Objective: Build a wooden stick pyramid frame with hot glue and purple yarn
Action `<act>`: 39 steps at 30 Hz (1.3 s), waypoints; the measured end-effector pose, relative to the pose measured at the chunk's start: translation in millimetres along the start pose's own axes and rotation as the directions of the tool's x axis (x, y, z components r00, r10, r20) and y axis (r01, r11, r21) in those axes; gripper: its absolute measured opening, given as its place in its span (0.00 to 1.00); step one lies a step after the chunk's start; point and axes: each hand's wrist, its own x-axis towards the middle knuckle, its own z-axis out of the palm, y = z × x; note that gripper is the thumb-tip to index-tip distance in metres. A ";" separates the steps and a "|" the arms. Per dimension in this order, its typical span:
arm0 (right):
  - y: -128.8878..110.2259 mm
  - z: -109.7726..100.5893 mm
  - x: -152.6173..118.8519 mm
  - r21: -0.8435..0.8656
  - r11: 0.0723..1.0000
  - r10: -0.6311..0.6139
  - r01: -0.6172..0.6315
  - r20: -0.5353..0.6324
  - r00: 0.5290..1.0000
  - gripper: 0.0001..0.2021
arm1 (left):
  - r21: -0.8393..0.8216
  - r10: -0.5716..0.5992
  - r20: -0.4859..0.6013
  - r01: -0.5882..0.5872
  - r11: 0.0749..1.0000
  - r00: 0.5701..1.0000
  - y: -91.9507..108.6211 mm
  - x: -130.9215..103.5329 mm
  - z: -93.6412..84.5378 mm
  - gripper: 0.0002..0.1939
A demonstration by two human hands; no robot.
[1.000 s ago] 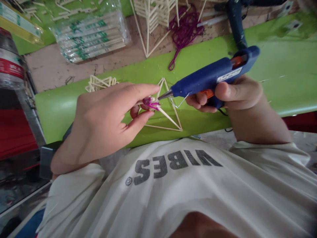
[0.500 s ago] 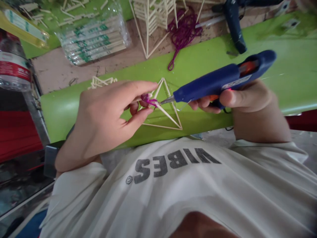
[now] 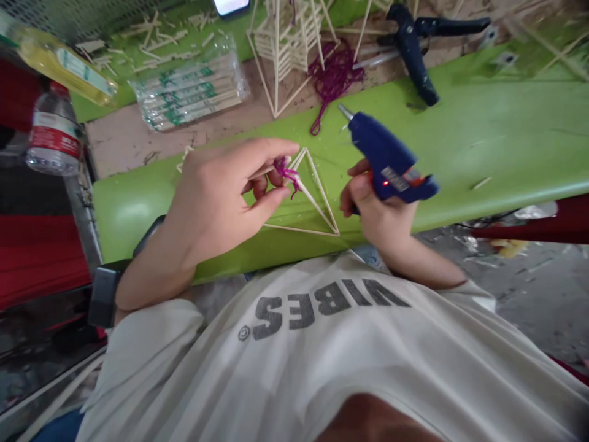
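Between the thumb and fingers of my left hand [image 3: 230, 190] is the purple-tied corner of a wooden stick frame [image 3: 321, 191]. A short end of purple yarn [image 3: 291, 176] dangles from that joint; part of the frame is hidden behind the hand. My right hand [image 3: 380, 205] is wrapped round the handle of a blue hot glue gun [image 3: 381, 147]. Its metal nozzle points up and to the left, apart from the frame, and a small red light glows on its side.
On the green table [image 3: 483, 135] lie a tangle of purple yarn [image 3: 334, 77], a stacked stick structure [image 3: 288, 49], a plastic-wrapped pack of sticks [image 3: 193, 86] and a dark blue-handled tool [image 3: 414, 58]. A red-labelled bottle [image 3: 55, 132] and a yellow bottle [image 3: 69, 64] are at the left.
The glue gun in my right hand has pulled back from the tied joint, and its nozzle has swung upward. My left hand keeps its hold on the frame. The view has shifted slightly.
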 end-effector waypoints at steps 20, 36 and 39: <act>39.4 -16.5 5.8 -0.169 0.964 -0.184 0.203 0.120 0.976 0.25 | -0.098 -0.101 0.059 0.106 0.990 0.993 11.3 -7.2 -6.8 0.30; 55.2 -29.4 10.9 -0.176 0.951 -0.216 0.254 0.210 0.954 0.24 | 0.022 -0.012 0.050 0.011 1.000 0.999 3.6 -8.5 -5.2 0.34; 54.4 -30.4 12.6 -0.207 0.942 -0.221 0.265 0.215 0.951 0.22 | 0.040 0.012 0.056 -0.014 0.999 0.998 2.9 -7.6 -4.8 0.35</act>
